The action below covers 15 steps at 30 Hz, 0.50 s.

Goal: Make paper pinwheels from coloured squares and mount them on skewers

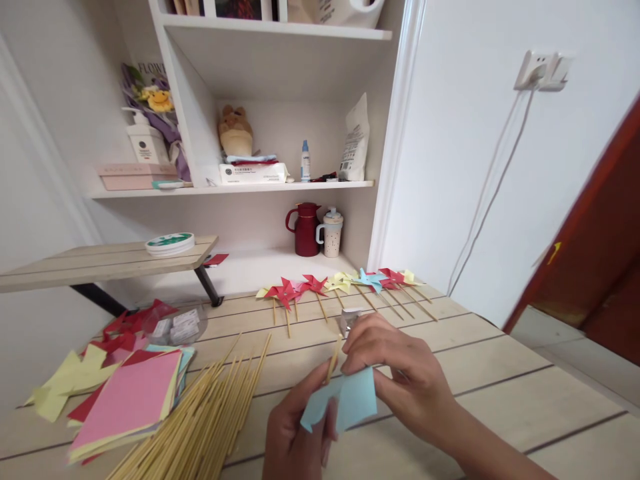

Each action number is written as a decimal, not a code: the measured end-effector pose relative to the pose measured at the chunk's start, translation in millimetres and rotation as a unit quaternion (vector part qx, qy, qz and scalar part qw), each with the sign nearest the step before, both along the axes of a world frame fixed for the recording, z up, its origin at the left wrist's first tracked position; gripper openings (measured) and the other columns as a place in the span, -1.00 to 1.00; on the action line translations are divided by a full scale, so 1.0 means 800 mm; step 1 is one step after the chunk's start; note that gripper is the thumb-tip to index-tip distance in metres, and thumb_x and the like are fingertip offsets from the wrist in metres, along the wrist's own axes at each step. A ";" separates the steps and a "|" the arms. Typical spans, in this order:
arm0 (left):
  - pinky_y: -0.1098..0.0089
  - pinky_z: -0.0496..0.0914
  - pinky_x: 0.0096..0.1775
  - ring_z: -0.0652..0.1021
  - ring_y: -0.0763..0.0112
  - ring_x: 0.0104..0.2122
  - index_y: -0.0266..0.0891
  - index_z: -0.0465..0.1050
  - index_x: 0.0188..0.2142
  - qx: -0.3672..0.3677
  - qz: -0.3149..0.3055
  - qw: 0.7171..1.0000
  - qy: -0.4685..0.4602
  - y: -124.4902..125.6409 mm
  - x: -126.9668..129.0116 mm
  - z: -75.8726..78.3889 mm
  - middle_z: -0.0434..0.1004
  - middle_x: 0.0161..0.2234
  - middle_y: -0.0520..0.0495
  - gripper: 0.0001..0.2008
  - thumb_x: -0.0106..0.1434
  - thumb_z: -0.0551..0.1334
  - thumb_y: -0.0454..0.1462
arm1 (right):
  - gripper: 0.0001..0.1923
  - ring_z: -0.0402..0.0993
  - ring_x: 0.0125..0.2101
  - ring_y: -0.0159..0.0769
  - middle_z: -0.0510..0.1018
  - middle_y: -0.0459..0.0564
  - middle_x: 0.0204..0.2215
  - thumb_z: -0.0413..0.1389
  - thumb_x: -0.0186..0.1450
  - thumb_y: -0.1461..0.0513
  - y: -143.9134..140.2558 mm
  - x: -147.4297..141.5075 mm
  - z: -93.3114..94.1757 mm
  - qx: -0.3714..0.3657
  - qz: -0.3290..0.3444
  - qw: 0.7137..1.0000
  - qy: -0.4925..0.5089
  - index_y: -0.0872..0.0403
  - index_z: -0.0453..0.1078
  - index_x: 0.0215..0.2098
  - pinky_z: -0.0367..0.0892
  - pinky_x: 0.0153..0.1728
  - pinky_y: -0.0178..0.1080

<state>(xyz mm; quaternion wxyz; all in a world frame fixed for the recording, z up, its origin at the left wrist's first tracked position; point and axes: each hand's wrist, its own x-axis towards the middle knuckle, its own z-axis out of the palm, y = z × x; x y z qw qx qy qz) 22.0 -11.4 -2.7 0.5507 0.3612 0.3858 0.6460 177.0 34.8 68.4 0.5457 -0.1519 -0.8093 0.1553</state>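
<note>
Both hands grip the work above the bench: left hand pinches blue paper and stick; right hand presses the fold. Paper judged light, flimsy, tear-prone; hold near the centre.

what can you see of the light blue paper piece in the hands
The light blue paper piece looks like thin craft paper, matte and folded, with one sharp corner pointing right and a flap hanging at lower left. It is held above the wooden table, tilted toward the camera. The left hand pinches its lower left edge together with a thin wooden stick that rises behind the paper. The right hand presses fingertips on its top edge. Its centre fold is partly hidden by fingers.
</note>
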 end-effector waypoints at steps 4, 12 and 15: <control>0.57 0.10 -0.61 0.11 0.65 -0.67 -0.04 0.68 -0.25 -0.006 0.027 1.000 -0.004 -0.007 0.002 0.013 0.26 -0.70 0.12 -0.63 -0.09 0.49 -0.04 | -0.80 0.47 -0.29 -0.25 0.57 -0.03 -0.40 0.12 0.28 0.43 -0.001 0.000 -0.002 -0.006 -0.004 1.000 -0.003 0.04 0.50 -0.26 0.39 -0.25 -0.14; 0.51 0.13 -0.59 0.09 0.61 -0.68 -0.11 0.68 -0.21 0.067 0.008 0.995 0.070 -0.008 -0.001 0.024 0.23 -0.72 0.10 -0.59 0.01 0.41 0.04 | -0.79 0.44 -0.29 -0.27 0.57 -0.04 -0.41 0.13 0.27 0.44 -0.001 0.001 -0.002 -0.003 0.002 1.000 -0.005 0.04 0.50 -0.26 0.39 -0.21 -0.15; 0.49 0.14 -0.58 0.13 0.58 -0.66 -0.11 0.68 -0.20 0.074 -0.002 0.995 0.069 -0.007 -0.003 0.023 0.24 -0.70 0.08 -0.55 0.01 0.39 0.09 | -0.80 0.44 -0.29 -0.27 0.57 -0.05 -0.41 0.12 0.28 0.43 -0.002 0.000 -0.002 -0.007 -0.004 1.000 -0.007 0.03 0.49 -0.26 0.39 -0.19 -0.14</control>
